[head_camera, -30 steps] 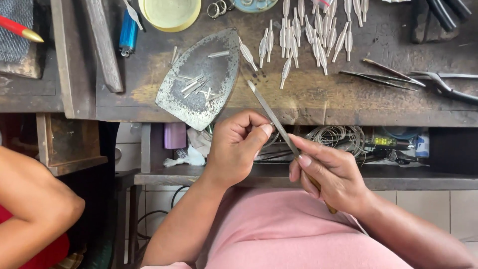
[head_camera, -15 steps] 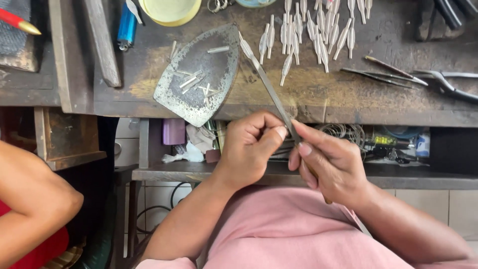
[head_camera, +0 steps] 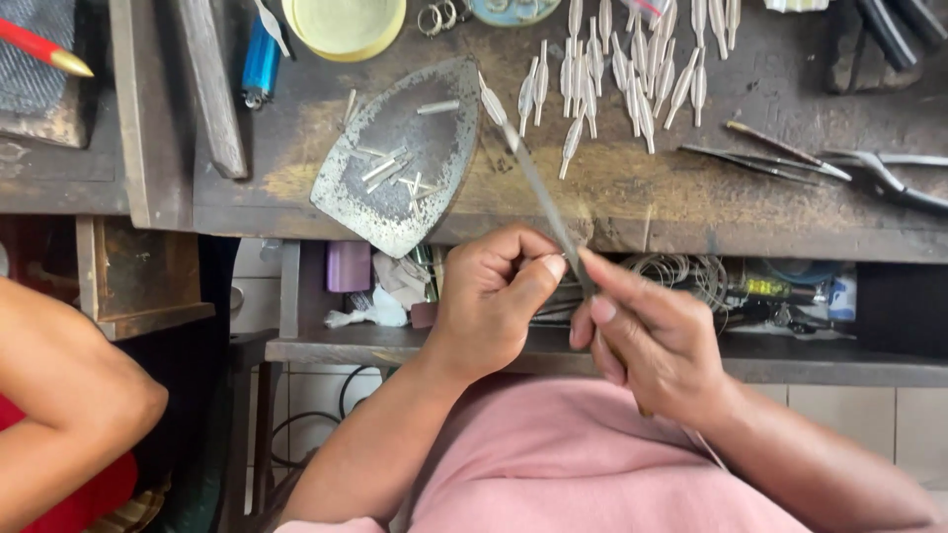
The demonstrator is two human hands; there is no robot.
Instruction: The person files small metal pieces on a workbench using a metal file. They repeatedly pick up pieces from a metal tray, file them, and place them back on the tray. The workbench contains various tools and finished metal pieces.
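Since a moment ago both my hands have drifted a little to the right, and the file's tip now lies nearer the iron-shaped metal plate (head_camera: 400, 158) on the bench (head_camera: 632, 202).

From the head view: my right hand (head_camera: 657, 341) is closed around the handle end of the thin metal file (head_camera: 543, 202), forefinger stretched along it — the file slants up and left over the bench edge. My left hand (head_camera: 494, 296) is curled shut, thumb and fingertips pinched on something small against the file; I cannot tell what it is. Small silver rods lie on the plate. Tapered silver pieces (head_camera: 632, 69) are spread across the bench beyond, with tweezers (head_camera: 765, 158) to their right and a blue lighter (head_camera: 261, 61) far left.
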